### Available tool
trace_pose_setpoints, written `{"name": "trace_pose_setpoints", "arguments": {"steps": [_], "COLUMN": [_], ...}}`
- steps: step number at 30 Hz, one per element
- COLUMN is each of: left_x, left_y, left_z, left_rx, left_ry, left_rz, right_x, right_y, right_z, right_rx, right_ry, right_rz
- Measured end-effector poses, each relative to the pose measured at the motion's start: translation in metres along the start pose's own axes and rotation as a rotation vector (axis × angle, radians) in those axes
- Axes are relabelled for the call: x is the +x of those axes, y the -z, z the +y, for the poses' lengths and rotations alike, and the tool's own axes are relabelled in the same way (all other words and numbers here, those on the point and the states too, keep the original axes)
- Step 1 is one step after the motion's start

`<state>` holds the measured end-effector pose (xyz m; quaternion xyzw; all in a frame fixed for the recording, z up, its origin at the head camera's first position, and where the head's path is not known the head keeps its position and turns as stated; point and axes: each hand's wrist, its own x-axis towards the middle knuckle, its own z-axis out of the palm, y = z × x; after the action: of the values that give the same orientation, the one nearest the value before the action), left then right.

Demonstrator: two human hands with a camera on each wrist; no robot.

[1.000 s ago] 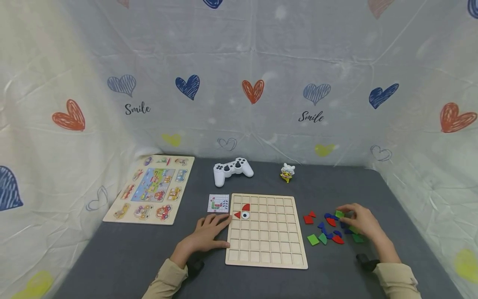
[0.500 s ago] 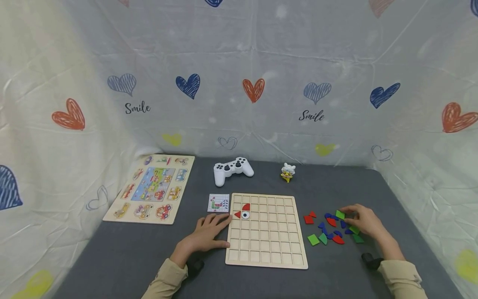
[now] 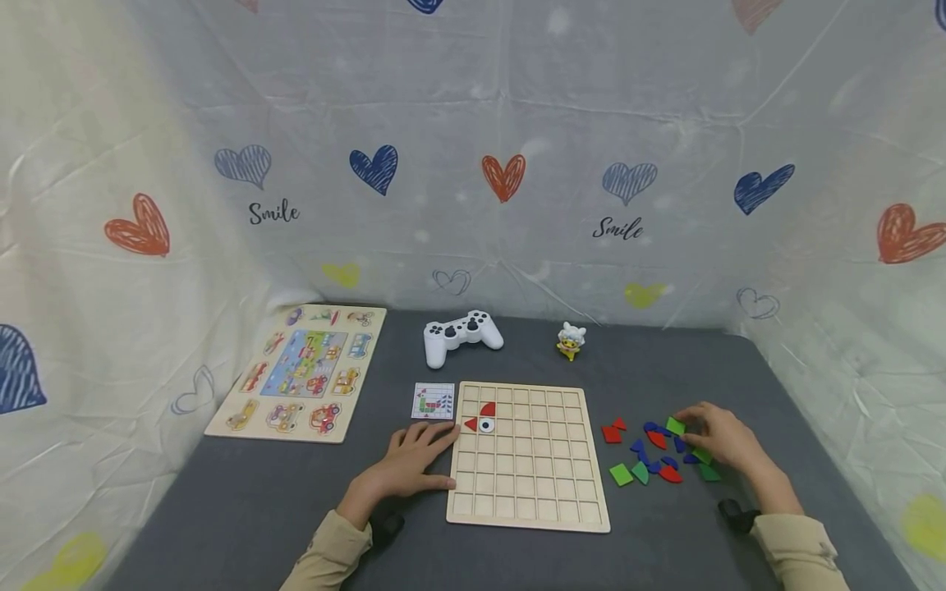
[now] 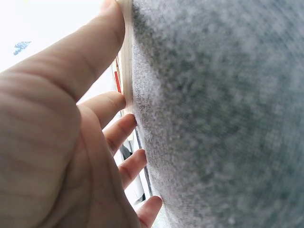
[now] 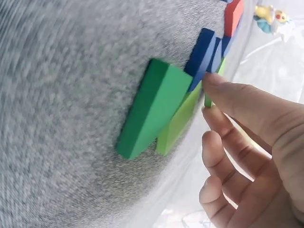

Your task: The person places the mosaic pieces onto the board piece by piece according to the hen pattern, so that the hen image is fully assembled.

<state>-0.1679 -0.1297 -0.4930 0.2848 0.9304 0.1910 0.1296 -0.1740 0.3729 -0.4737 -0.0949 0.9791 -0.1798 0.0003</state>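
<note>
My left hand (image 3: pixel 408 466) rests at the left edge of a wooden grid board (image 3: pixel 525 513), thumb and index fingertip touching its rim. On the board lie a red triangle (image 3: pixel 470 424), a red quarter-round piece (image 3: pixel 488 409) and a white eye piece (image 3: pixel 486 425). Over the loose pieces at the right, my right hand (image 3: pixel 727 443) pinches a light green square (image 3: pixel 676 426) between thumb and index finger. Only a thin edge of that green square (image 5: pixel 208 101) shows in the right wrist view. Below the hand there lie a dark green piece (image 5: pixel 154 111) and blue pieces (image 5: pixel 200 57).
A picture card (image 3: pixel 433 401) lies at the board's upper left. Farther back are a white game controller (image 3: pixel 462 336) and a small figurine (image 3: pixel 570 341). A vehicle puzzle board (image 3: pixel 244 402) lies at the left. Red pieces (image 3: pixel 612 434) and a green square (image 3: pixel 621 474) lie right of the grid board.
My right hand has drawn slightly to the right, uncovering blue pieces beside it. The left hand and the grid board stay in place.
</note>
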Motion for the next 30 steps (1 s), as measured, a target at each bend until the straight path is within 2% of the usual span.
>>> {"name": "trace_pose_setpoints", "arguments": {"steps": [6, 12, 24, 30], "left_x": [0.000, -0.001, 0.000, 0.001], "left_y": [0.000, -0.001, -0.001, -0.002], "left_z": [0.000, 0.000, -0.002, -0.003], "left_rx": [0.003, 0.010, 0.001, 0.003], "left_ry": [-0.005, -0.002, -0.017, -0.011], "left_rz": [-0.002, -0.007, -0.006, -0.010], "right_x": [-0.001, 0.001, 0.012, 0.016], "right_y": [0.003, 0.003, -0.012, -0.020], "right_z": [-0.008, -0.035, -0.077, -0.097], "right_rx": [-0.018, 0.012, 0.018, 0.058], "right_ry": [-0.028, -0.004, 0.042, 0.076], "right_rz": [0.038, 0.084, 0.084, 0.080]}}
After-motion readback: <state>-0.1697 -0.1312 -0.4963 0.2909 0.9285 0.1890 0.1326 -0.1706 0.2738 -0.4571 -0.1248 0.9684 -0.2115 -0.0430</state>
